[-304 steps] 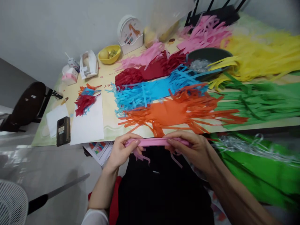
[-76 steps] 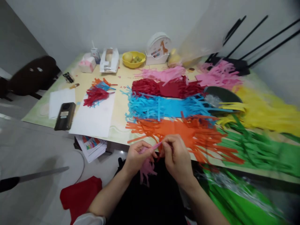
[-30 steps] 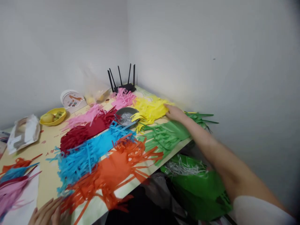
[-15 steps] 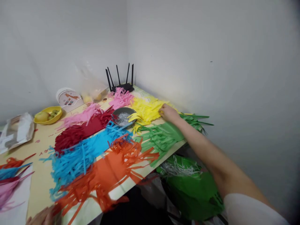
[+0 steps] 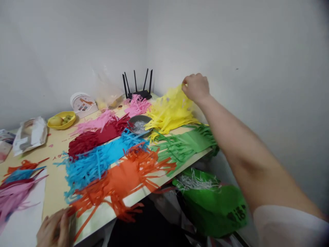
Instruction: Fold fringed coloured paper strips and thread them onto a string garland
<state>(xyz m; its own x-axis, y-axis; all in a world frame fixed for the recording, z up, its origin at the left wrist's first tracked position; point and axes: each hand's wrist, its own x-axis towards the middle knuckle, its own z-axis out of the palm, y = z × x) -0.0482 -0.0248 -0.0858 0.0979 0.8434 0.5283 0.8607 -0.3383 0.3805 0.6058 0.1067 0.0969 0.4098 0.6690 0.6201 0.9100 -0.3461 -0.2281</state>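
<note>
My right hand (image 5: 196, 87) pinches the upper edge of a yellow fringed tissue paper (image 5: 171, 109) and holds it up off the table. Its lower strips hang down and spread over the tabletop. My left hand (image 5: 53, 228) rests on the near left table edge with fingers apart, the fingertips beside the strip ends of an orange fringed paper (image 5: 123, 176). Behind the orange one lie a blue fringed paper (image 5: 113, 151) and a dark red one (image 5: 102, 135). A green fringed paper (image 5: 190, 140) lies below the yellow one, partly over the table edge.
A grey bowl (image 5: 133, 120) of clear bits stands among the papers. Farther back are pink fringes (image 5: 137, 105), a black router (image 5: 141, 95) and a yellow fruit bowl (image 5: 72, 123). A green bag (image 5: 210, 209) sits below the table. Small multicoloured strips (image 5: 17, 195) lie left.
My right hand has risen, lifting one edge of the yellow fringed paper off the table. My left hand shows more fully at the table edge. The view has shifted slightly left.
</note>
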